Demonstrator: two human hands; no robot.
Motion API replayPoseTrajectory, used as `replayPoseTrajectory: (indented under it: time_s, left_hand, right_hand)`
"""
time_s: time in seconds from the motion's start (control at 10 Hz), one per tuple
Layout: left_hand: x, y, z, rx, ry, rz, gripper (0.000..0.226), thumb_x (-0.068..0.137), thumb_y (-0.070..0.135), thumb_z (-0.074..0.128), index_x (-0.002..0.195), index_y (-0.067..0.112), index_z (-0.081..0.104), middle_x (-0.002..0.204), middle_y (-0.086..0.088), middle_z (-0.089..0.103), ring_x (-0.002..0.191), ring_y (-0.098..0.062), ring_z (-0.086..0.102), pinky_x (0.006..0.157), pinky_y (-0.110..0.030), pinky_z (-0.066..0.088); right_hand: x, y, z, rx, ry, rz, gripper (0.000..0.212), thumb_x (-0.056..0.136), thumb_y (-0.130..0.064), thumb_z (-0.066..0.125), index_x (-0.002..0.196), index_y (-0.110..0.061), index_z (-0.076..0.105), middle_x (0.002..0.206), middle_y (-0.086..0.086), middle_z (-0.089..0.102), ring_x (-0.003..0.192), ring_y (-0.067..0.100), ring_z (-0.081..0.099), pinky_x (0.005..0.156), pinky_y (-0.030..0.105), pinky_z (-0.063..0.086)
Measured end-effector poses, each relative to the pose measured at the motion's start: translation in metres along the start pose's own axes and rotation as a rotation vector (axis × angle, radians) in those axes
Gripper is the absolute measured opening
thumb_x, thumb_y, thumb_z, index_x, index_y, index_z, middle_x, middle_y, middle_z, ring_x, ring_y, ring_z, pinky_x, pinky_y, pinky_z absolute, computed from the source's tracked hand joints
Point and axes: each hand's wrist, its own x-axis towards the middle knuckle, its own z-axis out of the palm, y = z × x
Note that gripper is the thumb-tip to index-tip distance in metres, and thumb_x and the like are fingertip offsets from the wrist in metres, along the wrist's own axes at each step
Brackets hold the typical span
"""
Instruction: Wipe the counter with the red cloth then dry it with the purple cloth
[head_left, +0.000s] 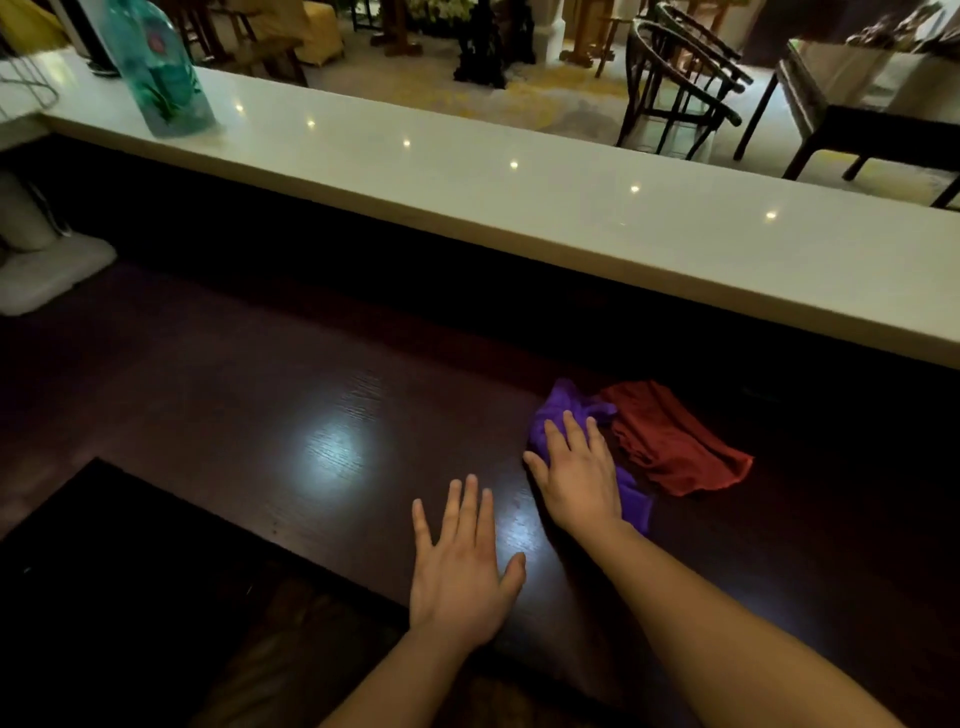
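Right hand (576, 480) lies flat, fingers spread, on the crumpled purple cloth (558, 410) — the rumpled red cloth (670, 439) touches it; left hand (460, 566) rests open-fingered on the dark glossy wooden counter (260, 415). No legible writing.

right hand (576, 480) flat on purple cloth (563, 415), red cloth (670, 439) beside it.

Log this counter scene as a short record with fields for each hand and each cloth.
right hand: flat on the purple cloth, pressing it to the dark counter
left hand: open, fingers spread, holding nothing
purple cloth: bunched under the right hand
red cloth: lying loose, right of the purple cloth
bottle: on the white ledge
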Motion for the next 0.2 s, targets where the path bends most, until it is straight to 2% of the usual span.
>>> replayPoseTrajectory:
  time_s: [0.1,0.2]
  left_hand:
    - [0.002,-0.003,-0.006,-0.051,-0.049,-0.069,0.081,0.086,0.068,0.012,0.156,0.028,0.007,0.167,-0.002,-0.001,0.150,-0.022,-0.016,0.116,-0.057,-0.017]
    - [-0.001,-0.009,-0.018,-0.139,-0.031,-0.202,0.075,0.084,0.069,0.013,0.153,0.042,0.002,0.166,-0.004,0.003,0.151,-0.024,-0.013,0.112,-0.057,-0.021]
  right_hand:
    - [0.001,-0.001,-0.006,0.039,-0.032,-0.013,0.070,0.094,-0.063,0.033,0.150,-0.021,0.029,0.162,0.009,0.017,0.149,0.035,0.005,0.121,0.048,0.012]
    - [-0.003,0.005,-0.014,0.002,-0.030,-0.064,0.073,0.093,-0.065,0.033,0.151,-0.022,0.026,0.164,0.008,0.011,0.150,0.035,0.003,0.121,0.050,0.007]
